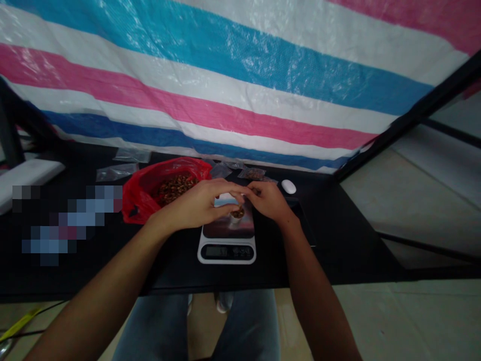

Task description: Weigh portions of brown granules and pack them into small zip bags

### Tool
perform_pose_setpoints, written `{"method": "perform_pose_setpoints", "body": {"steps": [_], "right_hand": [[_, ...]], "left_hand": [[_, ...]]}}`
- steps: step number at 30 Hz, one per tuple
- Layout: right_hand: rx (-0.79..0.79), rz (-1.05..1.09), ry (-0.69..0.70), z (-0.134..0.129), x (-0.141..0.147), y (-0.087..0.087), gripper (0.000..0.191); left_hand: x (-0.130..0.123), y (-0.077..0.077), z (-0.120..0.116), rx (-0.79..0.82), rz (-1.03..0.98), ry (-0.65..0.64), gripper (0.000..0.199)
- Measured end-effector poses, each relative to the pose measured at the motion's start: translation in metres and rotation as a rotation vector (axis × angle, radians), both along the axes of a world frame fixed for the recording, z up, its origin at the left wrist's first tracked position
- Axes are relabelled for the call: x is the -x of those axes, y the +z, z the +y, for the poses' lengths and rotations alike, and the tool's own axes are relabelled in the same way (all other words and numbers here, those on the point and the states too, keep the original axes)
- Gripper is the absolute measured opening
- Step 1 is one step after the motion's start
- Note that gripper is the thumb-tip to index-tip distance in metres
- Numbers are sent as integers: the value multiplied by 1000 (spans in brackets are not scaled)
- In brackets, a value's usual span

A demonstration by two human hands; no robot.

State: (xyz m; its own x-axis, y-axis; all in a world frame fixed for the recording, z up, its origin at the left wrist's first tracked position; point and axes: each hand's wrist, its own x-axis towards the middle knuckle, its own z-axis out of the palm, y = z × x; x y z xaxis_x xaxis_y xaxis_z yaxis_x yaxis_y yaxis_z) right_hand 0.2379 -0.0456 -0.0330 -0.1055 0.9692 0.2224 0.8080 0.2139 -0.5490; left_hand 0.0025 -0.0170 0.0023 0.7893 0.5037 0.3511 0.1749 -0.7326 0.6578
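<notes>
A kitchen scale (226, 253) with a white body and a reflective top lies on the black table. On its top is a small light cup (236, 219) holding brown pieces. My left hand (210, 200) reaches over the scale from the left, thumb and fingers apart around the cup's upper side. My right hand (267, 199) is at the scale's upper right, its bent fingers meeting my left fingertips; what they hold, if anything, is hidden. Left of the scale, an open red plastic bag (139, 193) contains many small brown pieces (176, 188).
Clear plastic bags (117, 172) lie behind the red bag, and a small bag with brown contents (252, 174) lies behind my hands. A white oval object (288, 187) is at the right. A striped sheet (225, 80) hangs behind the black table (176, 271).
</notes>
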Motion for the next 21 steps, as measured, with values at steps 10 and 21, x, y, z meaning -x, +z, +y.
{"method": "perform_pose_setpoints", "body": {"steps": [10, 21], "right_hand": [[41, 300, 104, -1, 0, 1, 26], [142, 466, 264, -8, 2, 12, 23]], "left_hand": [[-1, 0, -5, -36, 42, -101, 36], [53, -1, 45, -152, 414, 478, 31]]}}
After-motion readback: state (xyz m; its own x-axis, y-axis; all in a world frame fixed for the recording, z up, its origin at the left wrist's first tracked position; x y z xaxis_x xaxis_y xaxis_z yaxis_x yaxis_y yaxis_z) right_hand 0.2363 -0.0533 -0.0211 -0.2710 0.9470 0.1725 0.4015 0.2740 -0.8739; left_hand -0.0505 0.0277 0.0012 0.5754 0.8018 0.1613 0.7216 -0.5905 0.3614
